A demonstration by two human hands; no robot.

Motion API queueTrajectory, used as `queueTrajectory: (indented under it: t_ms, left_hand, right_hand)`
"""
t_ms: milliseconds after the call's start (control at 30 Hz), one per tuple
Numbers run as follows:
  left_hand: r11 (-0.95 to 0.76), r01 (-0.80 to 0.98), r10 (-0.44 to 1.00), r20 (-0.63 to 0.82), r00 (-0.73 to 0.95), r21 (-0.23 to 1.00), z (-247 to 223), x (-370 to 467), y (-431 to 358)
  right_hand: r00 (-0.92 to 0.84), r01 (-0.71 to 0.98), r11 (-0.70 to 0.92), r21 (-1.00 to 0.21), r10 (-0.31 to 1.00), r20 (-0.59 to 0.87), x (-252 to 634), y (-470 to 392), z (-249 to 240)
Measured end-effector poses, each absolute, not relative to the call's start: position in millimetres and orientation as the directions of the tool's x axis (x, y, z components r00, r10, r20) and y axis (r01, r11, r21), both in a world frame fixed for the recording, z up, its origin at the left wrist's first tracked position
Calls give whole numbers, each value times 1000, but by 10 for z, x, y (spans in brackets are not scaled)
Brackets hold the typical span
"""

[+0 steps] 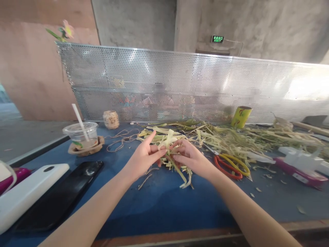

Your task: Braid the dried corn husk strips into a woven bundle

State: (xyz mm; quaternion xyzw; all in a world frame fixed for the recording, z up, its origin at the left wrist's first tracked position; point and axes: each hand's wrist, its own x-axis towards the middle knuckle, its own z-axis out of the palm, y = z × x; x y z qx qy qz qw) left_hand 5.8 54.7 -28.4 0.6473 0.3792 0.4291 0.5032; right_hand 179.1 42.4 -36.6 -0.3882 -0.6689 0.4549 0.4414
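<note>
Both hands meet over the middle of the blue tabletop, around a small bundle of pale green plant strips (170, 137). My left hand (144, 156) pinches the bundle between thumb and fingers from the left. From the right, my right hand (189, 156) closes its fingers on the same strips. One strip loops up above the fingertips, and several loose ends (183, 178) hang down toward me. Part of the bundle is hidden behind the fingers. More dry strips (154, 132) lie on the table just behind the hands.
Scissors with red and yellow handles (228, 166) lie right of my hands. A plastic cup (81, 132) with a straw, a string coil (122, 139), a black phone (64, 192) and a white device (33, 188) sit left. A perforated metal panel (180, 85) stands behind.
</note>
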Motion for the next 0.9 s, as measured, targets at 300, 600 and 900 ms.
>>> queueTrajectory:
  t_ms: [300, 600, 900]
  left_hand:
    - [-312, 46, 905, 282, 318, 949, -266, 71, 530]
    - [-402, 86, 896, 373, 241, 912, -209, 61, 469]
    - [-347, 2, 924, 341, 175, 938, -245, 74, 535]
  right_hand:
    - [-303, 93, 280, -956, 922, 240, 1732, 489, -486]
    - [-432, 13, 203, -979, 884, 177, 1734, 472, -483]
    - [-386, 81, 205, -975, 909, 159, 1720, 465, -448]
